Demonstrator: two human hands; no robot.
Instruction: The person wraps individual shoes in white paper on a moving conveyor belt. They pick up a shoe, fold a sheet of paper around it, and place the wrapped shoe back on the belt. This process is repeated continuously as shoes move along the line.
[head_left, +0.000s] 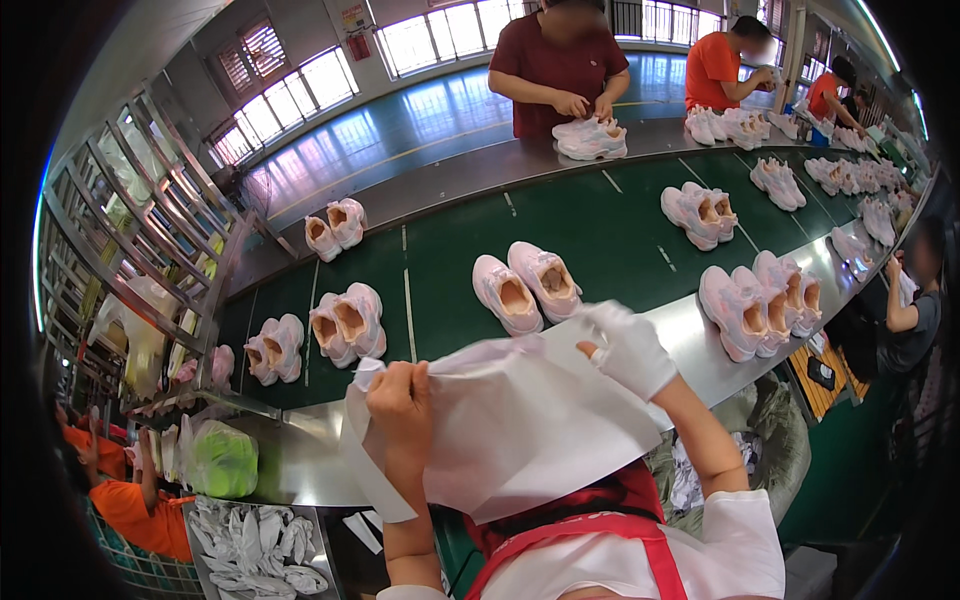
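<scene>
Right at your chest, above the steel bench (700,340), you're holding a sheet of white tissue paper (510,430). It looks feather-light, limp and easily torn, so grip the edges gently. Your bare left hand (400,405) pinches its upper left edge; your gloved right hand (630,350) pinches the top right corner. Pink sneakers (525,285), soft and padded, sit on the green belt (600,230).

The single head view looks down and forward from the person's head; close below lie both hands on a white sheet (520,420); farther ahead the green conveyor belt (600,215) crosses, its straight edges bowed by the fisheye.
</scene>
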